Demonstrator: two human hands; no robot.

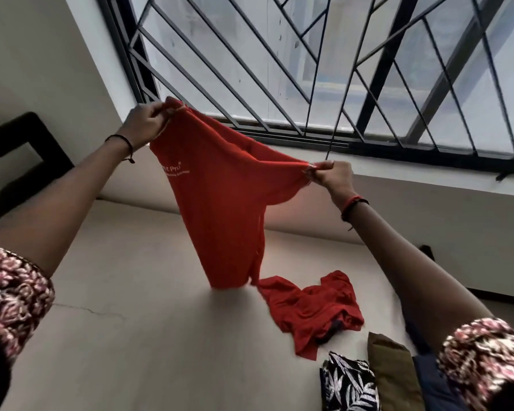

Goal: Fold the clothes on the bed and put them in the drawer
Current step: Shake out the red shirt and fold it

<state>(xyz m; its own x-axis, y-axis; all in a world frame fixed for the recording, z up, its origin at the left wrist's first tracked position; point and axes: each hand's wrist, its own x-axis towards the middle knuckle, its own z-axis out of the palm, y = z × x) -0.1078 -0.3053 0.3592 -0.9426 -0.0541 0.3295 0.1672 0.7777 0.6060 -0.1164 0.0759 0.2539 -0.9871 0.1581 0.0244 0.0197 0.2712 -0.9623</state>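
Observation:
A red shirt (220,200) with small white lettering hangs in the air above the bed (125,336). My left hand (144,121) pinches its upper left corner, raised high. My right hand (330,173) pinches the other upper corner, lower and to the right. The shirt's bottom hem hangs just above the beige sheet. A second red garment (309,310) lies crumpled on the sheet below and to the right. No drawer is in view.
At the lower right lie a black-and-white leaf-print cloth (349,384), an olive-brown piece (389,363) and a dark blue piece (433,378). A dark headboard (15,161) stands at the left. A barred window (309,63) fills the wall behind the bed.

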